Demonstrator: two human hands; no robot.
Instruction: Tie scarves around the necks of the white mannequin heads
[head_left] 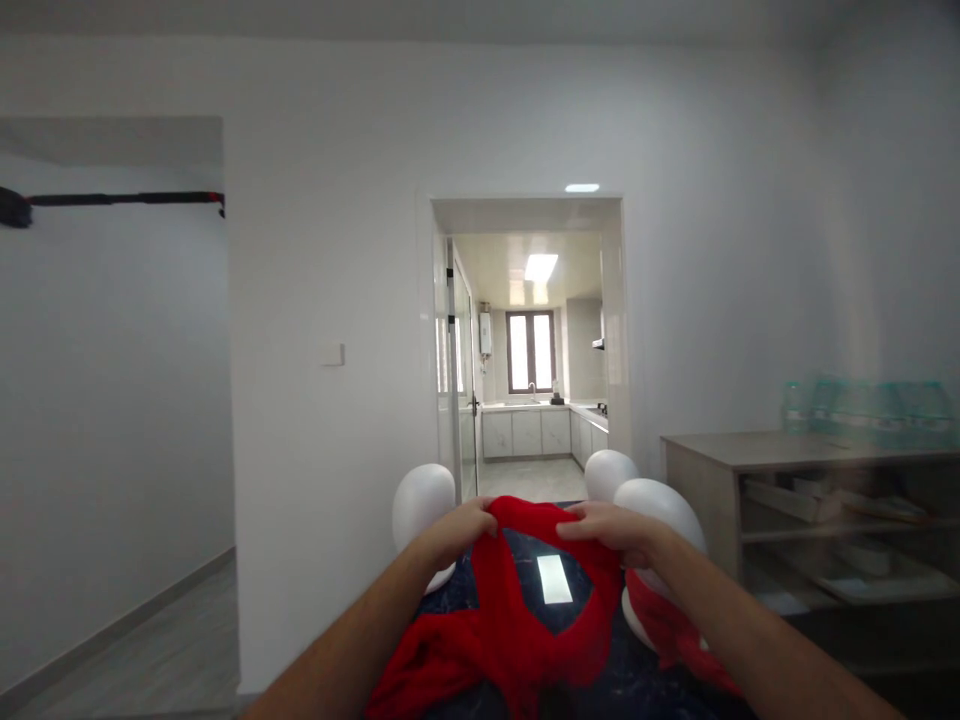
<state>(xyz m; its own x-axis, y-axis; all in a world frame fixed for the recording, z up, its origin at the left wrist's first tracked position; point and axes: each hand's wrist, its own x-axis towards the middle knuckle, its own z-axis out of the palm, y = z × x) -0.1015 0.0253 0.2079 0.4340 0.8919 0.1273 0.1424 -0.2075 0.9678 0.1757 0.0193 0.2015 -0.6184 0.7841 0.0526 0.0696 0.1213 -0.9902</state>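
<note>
A red garment lies spread over a glossy dark marbled table low in the middle of the head view. My left hand grips the garment's far edge on the left. My right hand grips the same edge on the right, so the cloth is stretched between them. More red cloth trails down under my right forearm.
Rounded white chair backs stand at the table's far side. A wooden shelf unit with packed water bottles on top is at the right. An open doorway to a kitchen lies straight ahead.
</note>
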